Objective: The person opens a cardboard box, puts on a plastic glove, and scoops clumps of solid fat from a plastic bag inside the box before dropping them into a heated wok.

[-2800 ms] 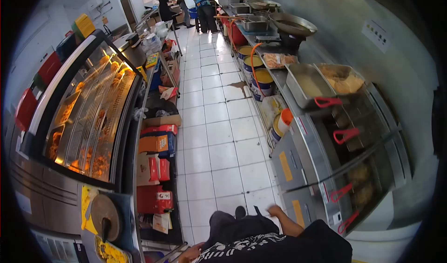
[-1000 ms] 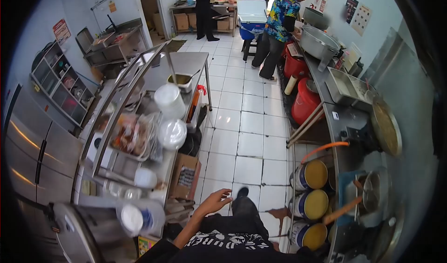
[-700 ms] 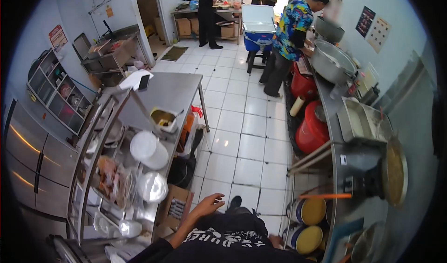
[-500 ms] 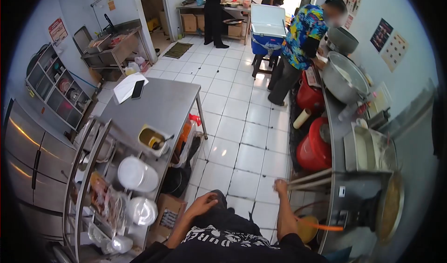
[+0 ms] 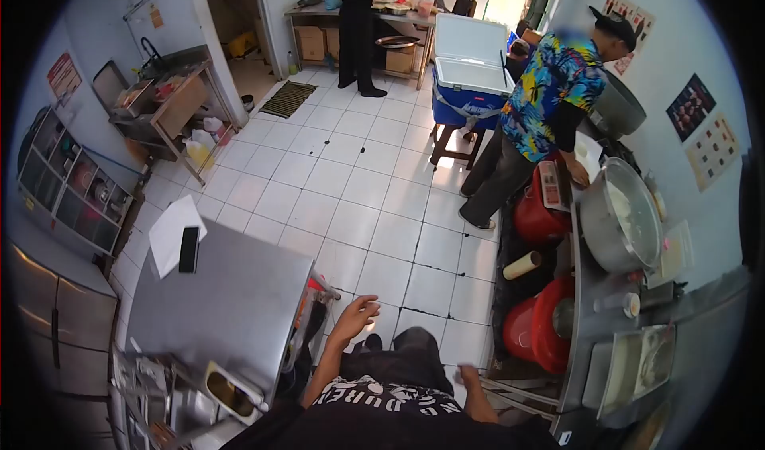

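Observation:
My left hand point(image 5: 356, 317) hangs in front of me over the tiled floor, its fingers loosely apart and nothing in them. Nearest to it is the right edge of a steel table point(image 5: 231, 279). On my right side, my right hand point(image 5: 468, 377) is low, small and blurred in view, so I cannot tell how its fingers are set. Beside that hand, pale rails point(image 5: 522, 390) run toward the right counter. A rectangular steel container point(image 5: 231, 390) with dark contents sits at the table's near end. Farther along lie white paper point(image 5: 171, 231) and a black phone point(image 5: 189, 249).
A person point(image 5: 550, 91) in a patterned shirt reaches over the right counter, near a big metal pot point(image 5: 617, 215). Red tubs point(image 5: 538, 326) stand below. A blue cooler point(image 5: 470, 91) rests on a stool ahead. Another person point(image 5: 358, 32) stands at the back table. White floor tiles point(image 5: 382, 219) run between.
My view has moved forward along the aisle, and the shelf tubs at left have left view. My left hand is now raised farther out. The person at the counter has turned and reaches lower.

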The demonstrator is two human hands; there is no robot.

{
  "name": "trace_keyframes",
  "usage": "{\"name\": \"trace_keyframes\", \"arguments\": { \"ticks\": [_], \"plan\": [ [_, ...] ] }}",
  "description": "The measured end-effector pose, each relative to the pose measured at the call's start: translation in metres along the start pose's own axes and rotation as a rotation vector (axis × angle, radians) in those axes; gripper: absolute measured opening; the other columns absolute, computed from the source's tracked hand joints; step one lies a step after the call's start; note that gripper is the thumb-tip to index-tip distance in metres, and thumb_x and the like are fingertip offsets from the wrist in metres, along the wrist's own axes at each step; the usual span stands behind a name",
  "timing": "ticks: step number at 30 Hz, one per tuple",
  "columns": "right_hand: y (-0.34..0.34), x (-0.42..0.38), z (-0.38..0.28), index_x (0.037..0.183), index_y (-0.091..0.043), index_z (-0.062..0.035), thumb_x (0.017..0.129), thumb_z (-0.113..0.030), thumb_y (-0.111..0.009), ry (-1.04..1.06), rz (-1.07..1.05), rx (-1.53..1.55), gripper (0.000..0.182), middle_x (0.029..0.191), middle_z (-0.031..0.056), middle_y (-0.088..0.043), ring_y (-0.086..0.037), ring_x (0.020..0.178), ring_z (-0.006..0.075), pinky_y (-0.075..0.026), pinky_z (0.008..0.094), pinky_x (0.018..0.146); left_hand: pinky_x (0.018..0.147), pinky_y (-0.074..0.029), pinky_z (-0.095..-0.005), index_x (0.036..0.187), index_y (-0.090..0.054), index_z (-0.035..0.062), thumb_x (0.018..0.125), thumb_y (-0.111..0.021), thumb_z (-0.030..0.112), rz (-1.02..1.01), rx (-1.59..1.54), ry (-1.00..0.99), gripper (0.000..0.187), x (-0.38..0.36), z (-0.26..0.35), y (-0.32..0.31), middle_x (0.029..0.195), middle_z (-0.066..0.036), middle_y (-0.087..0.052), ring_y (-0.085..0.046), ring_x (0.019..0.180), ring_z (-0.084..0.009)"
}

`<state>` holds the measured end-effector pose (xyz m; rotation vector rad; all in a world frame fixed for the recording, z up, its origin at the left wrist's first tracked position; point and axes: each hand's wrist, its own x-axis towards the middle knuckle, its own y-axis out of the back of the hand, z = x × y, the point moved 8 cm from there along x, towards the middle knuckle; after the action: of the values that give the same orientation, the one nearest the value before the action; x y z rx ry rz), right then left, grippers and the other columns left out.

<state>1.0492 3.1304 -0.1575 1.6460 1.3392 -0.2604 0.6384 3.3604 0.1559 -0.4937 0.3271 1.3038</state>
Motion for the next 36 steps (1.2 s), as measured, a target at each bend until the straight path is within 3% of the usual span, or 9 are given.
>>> {"name": "trace_keyframes", "arguments": {
  "ticks": [5, 10, 12, 14, 17, 20, 24, 27, 36],
  "plan": [
    [0.005, 0.006, -0.025, 0.085, -0.059, -0.0066, 0.074, -0.027, -0.055, -0.431, -0.181, -0.003, 0.023, 0.078, 0.0122, -0.060, -0.060, 0.068, 0.0284, -0.049, 0.0407, 0.059, 0.083, -0.046, -0.0331, 0.122, -0.044, 0.0031, 0.089, -0.051, 0.027, -0.088, 0.019, 0.010, 0.041, 0.142, 0.074, -0.001, 0.109, -0.011, -0.055, -0.056, 0.098, -0.0198],
    [0.025, 0.149, -0.143, 0.090, -0.063, -0.0089, 0.069, -0.026, -0.059, -0.168, -0.288, -0.310, 0.028, 0.083, 0.0133, -0.063, -0.062, 0.075, 0.0303, -0.050, 0.0423, 0.063, 0.081, -0.046, -0.0321, 0.122, -0.045, 0.0058, 0.089, -0.051, 0.027, -0.028, -0.065, 0.151, 0.040, 0.275, 0.102, 0.007, 0.107, -0.009, -0.057, -0.057, 0.097, -0.0186],
    [0.028, 0.237, -0.230, 0.093, -0.064, -0.0099, 0.066, -0.026, -0.060, 0.267, -0.297, -0.761, 0.031, 0.085, 0.0138, -0.064, -0.062, 0.078, 0.0311, -0.050, 0.0430, 0.064, 0.079, -0.047, -0.0321, 0.122, -0.045, 0.0043, 0.088, -0.053, 0.027, -0.039, -0.047, 0.179, 0.041, 0.316, 0.125, 0.010, 0.106, -0.010, -0.057, -0.058, 0.095, -0.0191],
    [0.040, 0.331, -0.341, 0.094, -0.064, -0.0089, 0.068, -0.025, -0.060, 0.422, -0.206, -0.884, 0.031, 0.085, 0.0148, -0.065, -0.063, 0.076, 0.0302, -0.051, 0.0418, 0.064, 0.078, -0.049, -0.0312, 0.121, -0.045, 0.0037, 0.088, -0.053, 0.026, -0.034, -0.068, 0.173, 0.040, 0.351, 0.152, 0.017, 0.106, -0.010, -0.057, -0.058, 0.095, -0.0189],
    [0.098, 0.423, -0.560, 0.095, -0.062, -0.0046, 0.075, -0.024, -0.058, 0.227, -0.035, -0.253, 0.029, 0.081, 0.0170, -0.064, -0.063, 0.066, 0.0264, -0.051, 0.0371, 0.062, 0.078, -0.049, -0.0304, 0.121, -0.045, 0.0035, 0.089, -0.051, 0.025, 0.026, -0.100, 0.174, 0.039, 0.400, 0.193, 0.034, 0.106, -0.011, -0.057, -0.058, 0.094, -0.0187],
    [0.131, 0.482, -0.760, 0.103, -0.058, -0.0020, 0.077, -0.022, -0.060, 0.437, 0.045, 0.021, 0.032, 0.074, 0.0139, -0.063, -0.062, 0.057, 0.0194, -0.048, 0.0304, 0.053, 0.079, -0.049, -0.0303, 0.121, -0.044, 0.0024, 0.091, -0.049, 0.024, 0.080, -0.152, 0.192, 0.037, 0.462, 0.226, 0.058, 0.106, -0.011, -0.057, -0.058, 0.094, -0.0195],
    [0.121, 0.538, -0.917, 0.108, -0.055, -0.0014, 0.077, -0.022, -0.060, 0.537, -0.014, 0.237, 0.037, 0.078, 0.0170, -0.064, -0.063, 0.059, 0.0206, -0.049, 0.0320, 0.056, 0.079, -0.049, -0.0307, 0.121, -0.044, 0.0022, 0.091, -0.047, 0.023, 0.117, -0.211, 0.190, 0.036, 0.553, 0.277, 0.099, 0.104, -0.011, -0.057, -0.058, 0.094, -0.0201],
    [0.083, 0.580, -0.952, 0.111, -0.054, -0.0012, 0.078, -0.024, -0.061, 0.432, -0.126, 0.023, 0.041, 0.079, 0.0149, -0.064, -0.064, 0.064, 0.0195, -0.049, 0.0302, 0.055, 0.075, -0.049, -0.0287, 0.119, -0.048, 0.0043, 0.089, -0.052, 0.023, 0.107, -0.267, 0.147, 0.035, 0.637, 0.322, 0.132, 0.100, -0.009, -0.060, -0.059, 0.090, -0.0164],
    [0.048, 0.632, -0.994, 0.110, -0.053, -0.0002, 0.081, -0.018, -0.060, -0.016, -0.314, 0.428, 0.035, 0.080, 0.0080, -0.062, -0.058, 0.060, 0.0148, -0.047, 0.0260, 0.047, 0.077, -0.048, -0.0299, 0.120, -0.045, 0.0014, 0.089, -0.051, 0.024, -0.067, -0.001, 0.160, 0.039, 0.874, 0.512, 0.168, 0.101, -0.011, -0.059, -0.059, 0.092, -0.0181]
  ]
}}
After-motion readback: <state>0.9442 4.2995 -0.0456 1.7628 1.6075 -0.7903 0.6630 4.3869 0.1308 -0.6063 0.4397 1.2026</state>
